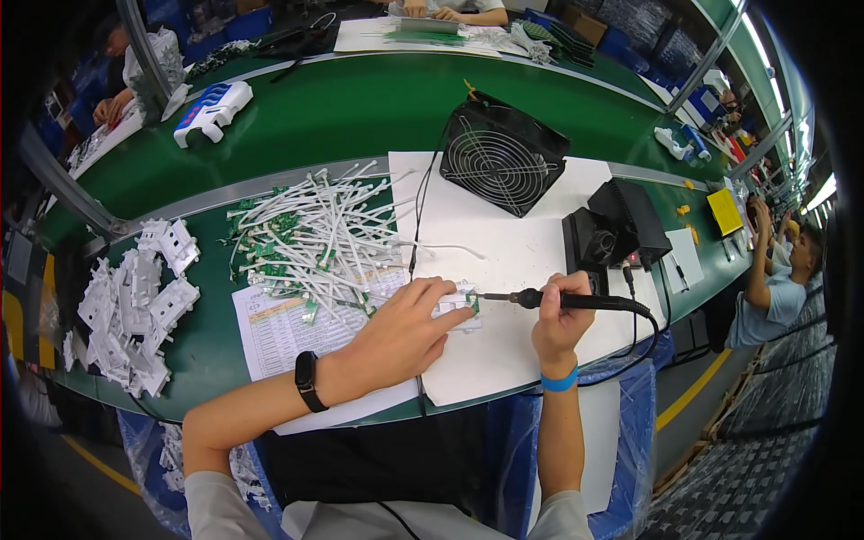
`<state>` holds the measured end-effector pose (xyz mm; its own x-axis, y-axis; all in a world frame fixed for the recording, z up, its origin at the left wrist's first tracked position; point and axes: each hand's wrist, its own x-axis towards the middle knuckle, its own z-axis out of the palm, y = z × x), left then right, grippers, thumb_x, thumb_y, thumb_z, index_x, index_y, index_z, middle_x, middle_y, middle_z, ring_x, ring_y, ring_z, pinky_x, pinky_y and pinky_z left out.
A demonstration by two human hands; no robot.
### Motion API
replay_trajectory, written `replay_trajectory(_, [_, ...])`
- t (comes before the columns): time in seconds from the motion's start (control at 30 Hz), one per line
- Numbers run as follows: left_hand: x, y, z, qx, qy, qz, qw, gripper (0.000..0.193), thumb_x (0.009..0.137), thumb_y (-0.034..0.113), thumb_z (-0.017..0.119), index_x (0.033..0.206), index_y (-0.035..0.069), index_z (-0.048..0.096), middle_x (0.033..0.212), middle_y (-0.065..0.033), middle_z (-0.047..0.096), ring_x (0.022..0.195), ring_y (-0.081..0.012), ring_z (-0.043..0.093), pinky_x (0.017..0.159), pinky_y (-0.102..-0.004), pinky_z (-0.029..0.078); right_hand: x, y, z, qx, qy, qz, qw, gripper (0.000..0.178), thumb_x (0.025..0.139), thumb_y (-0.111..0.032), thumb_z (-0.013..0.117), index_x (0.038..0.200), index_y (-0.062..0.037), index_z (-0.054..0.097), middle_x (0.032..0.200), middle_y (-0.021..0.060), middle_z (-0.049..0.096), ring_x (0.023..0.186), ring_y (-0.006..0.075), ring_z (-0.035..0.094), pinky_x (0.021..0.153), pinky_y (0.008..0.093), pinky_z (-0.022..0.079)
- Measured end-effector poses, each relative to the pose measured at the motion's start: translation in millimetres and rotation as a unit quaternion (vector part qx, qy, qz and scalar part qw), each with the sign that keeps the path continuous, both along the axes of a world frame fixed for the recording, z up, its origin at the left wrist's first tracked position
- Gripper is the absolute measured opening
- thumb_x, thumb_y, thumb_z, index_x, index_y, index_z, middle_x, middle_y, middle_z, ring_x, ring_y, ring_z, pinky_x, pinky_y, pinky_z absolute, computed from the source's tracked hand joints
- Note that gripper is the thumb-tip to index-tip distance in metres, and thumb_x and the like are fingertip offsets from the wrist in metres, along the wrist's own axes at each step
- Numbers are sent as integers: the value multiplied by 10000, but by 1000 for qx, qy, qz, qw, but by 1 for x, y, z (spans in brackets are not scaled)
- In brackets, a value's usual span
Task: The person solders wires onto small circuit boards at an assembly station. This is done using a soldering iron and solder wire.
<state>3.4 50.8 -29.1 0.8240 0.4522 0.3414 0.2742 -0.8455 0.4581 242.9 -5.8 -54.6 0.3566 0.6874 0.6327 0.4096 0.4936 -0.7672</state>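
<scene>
My right hand (560, 324) is closed around the black handle of a soldering iron (526, 298). The iron's tip points left and meets a small green circuit board (472, 303) at the edge of a white plastic part (463, 315). With its fingers pressed over that part, my left hand (407, 328) holds it on a white work sheet (504, 346). Left of this hand lies a heap of white cables with small green boards (315, 225), partly over a printed paper sheet (270, 333). Whether the tip actually touches the board is too small to tell.
White plastic parts (139, 310) are piled at the left. Behind my hands stands a black fan (504, 153); a black soldering station (630, 220) is at the right, its cord looping by my right hand. A green conveyor belt (342, 108) runs beyond. Co-workers sit around.
</scene>
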Motion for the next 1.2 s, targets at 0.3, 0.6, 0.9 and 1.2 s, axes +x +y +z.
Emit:
replay_trajectory(0.3, [-1,1,1,9,9,1,1000,445,801,-4,683,1242,39,638,1277,-191,530,1185,-339,507,998,-405,472,-3,-2,4,6,-7,-26,1000,154,966,-99,561,855,-48,467,686,18,468,628,78,396,581,239,315])
replay_trajectory(0.6, [4,4,5,8,34,-6,999,529,817,29,662,1339,64,585,1310,-171,524,1171,-328,508,1001,-400,474,7,-6,1,82,-32,-69,994,112,877,-42,572,801,-30,490,621,50,508,525,101,451,507,251,353])
replay_trajectory(0.9, [8,9,9,15,67,-18,997,532,813,57,660,1340,90,598,1301,-151,543,1174,-320,523,958,-405,500,10,-8,10,51,-39,29,997,156,870,-54,614,777,-38,490,540,47,480,447,121,414,458,269,321])
replay_trajectory(1.2, [9,11,12,0,75,-8,997,543,823,70,680,1358,137,615,1299,-151,547,1154,-337,534,977,-407,484,10,-5,16,30,-59,80,995,147,866,-39,630,796,-38,501,548,47,523,438,113,424,444,268,312])
